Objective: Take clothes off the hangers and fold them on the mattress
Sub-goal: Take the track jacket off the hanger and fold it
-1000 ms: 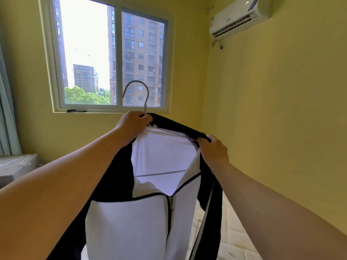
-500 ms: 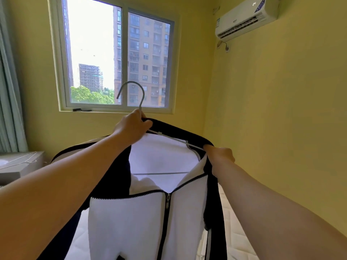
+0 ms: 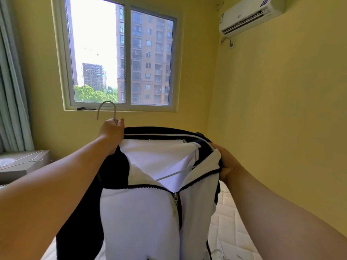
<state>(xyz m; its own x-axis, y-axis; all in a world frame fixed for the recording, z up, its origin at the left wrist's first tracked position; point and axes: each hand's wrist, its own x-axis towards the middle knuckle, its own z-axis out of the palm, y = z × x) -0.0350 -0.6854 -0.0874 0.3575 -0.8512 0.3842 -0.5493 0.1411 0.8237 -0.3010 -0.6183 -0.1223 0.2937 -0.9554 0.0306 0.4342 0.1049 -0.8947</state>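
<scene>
A white zip-up jacket (image 3: pixel 142 218) with dark navy collar and sleeves hangs in front of me on a thin metal hanger (image 3: pixel 107 108). My left hand (image 3: pixel 112 131) is closed around the hanger just below its hook, at the jacket's left shoulder. My right hand (image 3: pixel 228 166) grips the jacket's right shoulder, where the fabric is pulled partly off the wire. The hanger's lower bar shows inside the open neck. The zip is closed below the chest. The white quilted mattress (image 3: pixel 232 226) lies underneath, mostly hidden by the jacket.
A yellow wall (image 3: pixel 281 119) runs close on the right, with an air conditioner (image 3: pixel 249 15) high up. A window (image 3: pixel 122 57) is straight ahead. A grey box (image 3: pixel 22 164) with loose wire hangers on it stands at the left, beside a green curtain (image 3: pixel 11 91).
The jacket's right shoulder has slid off the hanger end under my right hand, exposing more wire inside the neck. The view has tilted upward, so hands and jacket sit lower in frame.
</scene>
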